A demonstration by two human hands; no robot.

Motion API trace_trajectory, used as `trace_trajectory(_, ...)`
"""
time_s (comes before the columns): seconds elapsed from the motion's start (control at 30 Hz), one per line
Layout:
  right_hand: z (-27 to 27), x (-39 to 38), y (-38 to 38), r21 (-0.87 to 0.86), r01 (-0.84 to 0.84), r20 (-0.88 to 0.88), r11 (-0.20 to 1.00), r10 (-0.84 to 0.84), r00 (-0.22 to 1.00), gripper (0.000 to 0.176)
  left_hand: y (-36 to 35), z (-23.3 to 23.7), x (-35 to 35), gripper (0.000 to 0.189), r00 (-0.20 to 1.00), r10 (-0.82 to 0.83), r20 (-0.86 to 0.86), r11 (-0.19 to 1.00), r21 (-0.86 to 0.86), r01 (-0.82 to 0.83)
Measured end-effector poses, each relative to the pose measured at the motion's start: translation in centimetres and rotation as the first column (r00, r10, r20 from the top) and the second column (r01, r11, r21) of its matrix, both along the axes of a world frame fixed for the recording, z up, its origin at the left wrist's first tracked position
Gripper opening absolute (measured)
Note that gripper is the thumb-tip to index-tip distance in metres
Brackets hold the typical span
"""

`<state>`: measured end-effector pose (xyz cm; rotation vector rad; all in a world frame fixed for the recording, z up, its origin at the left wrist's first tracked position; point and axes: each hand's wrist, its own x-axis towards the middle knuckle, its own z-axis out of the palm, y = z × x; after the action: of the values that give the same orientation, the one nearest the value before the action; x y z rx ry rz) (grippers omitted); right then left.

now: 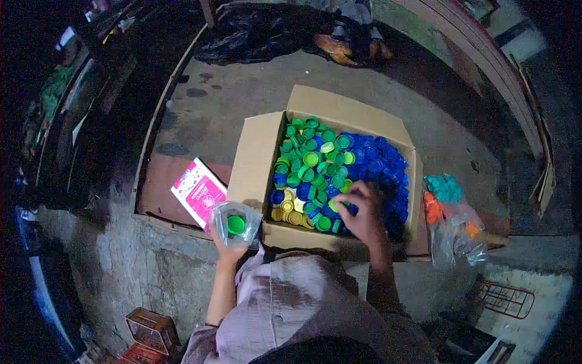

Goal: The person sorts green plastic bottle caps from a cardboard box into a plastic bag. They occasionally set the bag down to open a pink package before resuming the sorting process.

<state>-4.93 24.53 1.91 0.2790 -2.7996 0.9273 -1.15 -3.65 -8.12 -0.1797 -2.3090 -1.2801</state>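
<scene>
L hand point(231, 242) grips clear bag point(250, 220) w/ green cap point(236, 225), box point(257, 158) 8 o'clock; R hand point(364, 212) half-curled over caps point(310, 159), 5 o'clock, can't tell if gripping. I'd pinch singly, bag mouth wide.

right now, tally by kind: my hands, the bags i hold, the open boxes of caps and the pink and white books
left hand and right hand: 2
held bag: 1
box: 1
book: 1
total: 5
</scene>
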Motion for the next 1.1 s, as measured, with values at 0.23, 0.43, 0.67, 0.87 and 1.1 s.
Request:
trace_trajectory(0.23, -0.7, 1.5, -0.5, 0.076, -0.123, 0.194, 0.989, 0.107, 0.975, 0.014, 0.3, 0.4, 0.0, 0.073, 0.999, -0.042, 0.012, 0.994, 0.106, 0.040)
trace_trajectory(0.43, -2.5, 2.6, -1.6, 0.210, -0.153, 0.095, 0.966, 0.136, 0.986, 0.015, 0.4, 0.1, 0.1, 0.070, 0.998, -0.061, 0.001, 0.998, 0.018, 0.061)
trace_trajectory(0.67, -0.9, 3.0, -0.4, -0.437, 0.070, 0.289, 0.897, 0.066, 0.955, 0.009, 1.3, 1.1, 0.1, 0.067, 0.993, -0.095, -0.070, 0.989, 0.106, 0.102)
trace_trajectory(0.87, -1.4, 4.4, -1.4, -0.692, 0.363, 0.472, 0.624, 0.010, 0.881, 0.013, 1.5, 1.3, -0.7, 0.075, 0.975, -0.208, -0.075, 0.971, 0.107, 0.215)
trace_trajectory(1.1, 1.5, 3.7, -7.1, -0.477, -0.149, 0.019, 0.866, 0.180, 0.984, 0.011, 1.1, 1.1, -0.4, 0.069, 0.969, -0.242, -0.056, 0.967, 0.070, 0.246)
